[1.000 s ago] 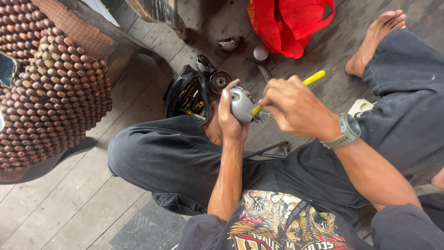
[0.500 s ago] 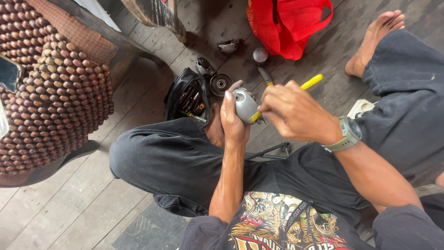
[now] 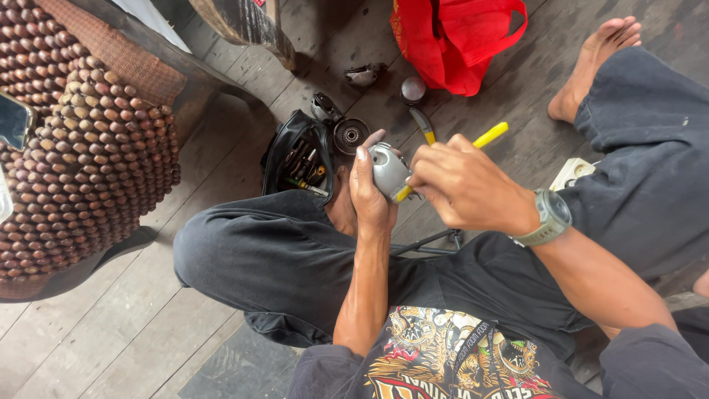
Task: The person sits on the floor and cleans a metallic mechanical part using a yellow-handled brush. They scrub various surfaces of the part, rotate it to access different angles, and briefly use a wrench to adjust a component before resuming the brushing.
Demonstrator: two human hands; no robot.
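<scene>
My left hand (image 3: 369, 193) is wrapped around the grey metal housing (image 3: 388, 170), thumb and fingers clamped on its rounded sides, holding it up over my left knee. The casting looks rigid and fairly heavy for its size, with a smooth, probably slick skin, so I judge the broad sides the best place to hold it. Just right of the housing, my right hand (image 3: 461, 186) is closed on the yellow-handled tool (image 3: 489, 135), whose working end is hidden against the housing. Beyond the housing on the plank floor lie the black tool pouch (image 3: 295, 157), 1 round geared part (image 3: 350, 134) and, farther right, the red bag (image 3: 447, 41).
</scene>
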